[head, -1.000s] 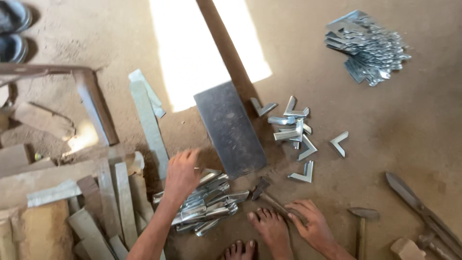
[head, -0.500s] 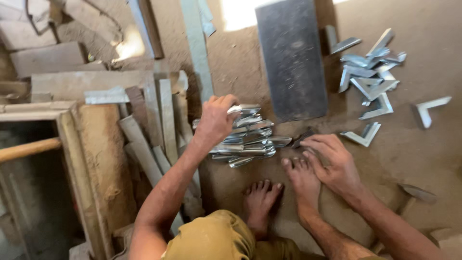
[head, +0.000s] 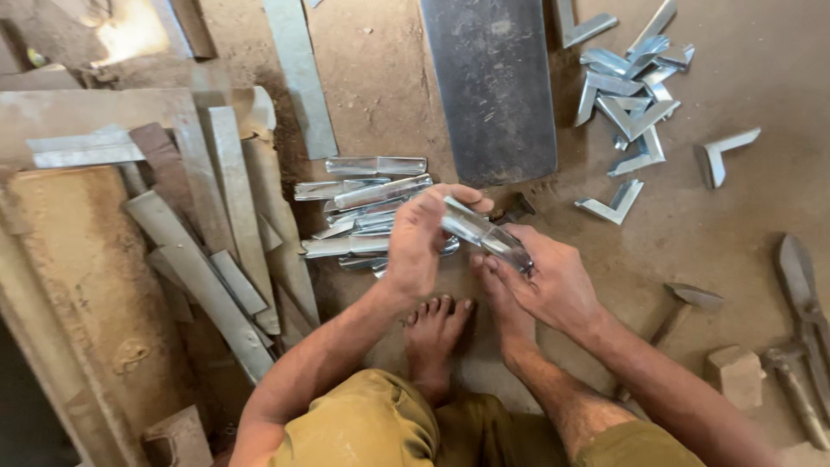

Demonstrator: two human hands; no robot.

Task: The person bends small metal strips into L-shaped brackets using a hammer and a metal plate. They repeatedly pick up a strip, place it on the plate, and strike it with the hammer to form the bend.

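A short shiny folded metal strip (head: pixel 478 233) is held between both hands just above my bare feet (head: pixel 437 333). My left hand (head: pixel 419 242) grips its upper end and my right hand (head: pixel 546 278) grips its lower end. Right behind the left hand lies a pile of similar shiny metal strips (head: pixel 363 207) on the dirt floor. A dark flat metal plate (head: pixel 493 86) lies beyond the hands.
Bent L-shaped metal pieces (head: pixel 631 95) are heaped at the upper right, with two loose ones beside them. Long dull metal strips and boards (head: pixel 207 225) lie at the left. A hammer (head: pixel 683 307), metal shears (head: pixel 800 294) and a small block (head: pixel 735 374) sit at the right.
My left hand lifted one strip off the pile and brought it toward my right hand, which rose from the floor and took hold of its other end. The view shifted closer.
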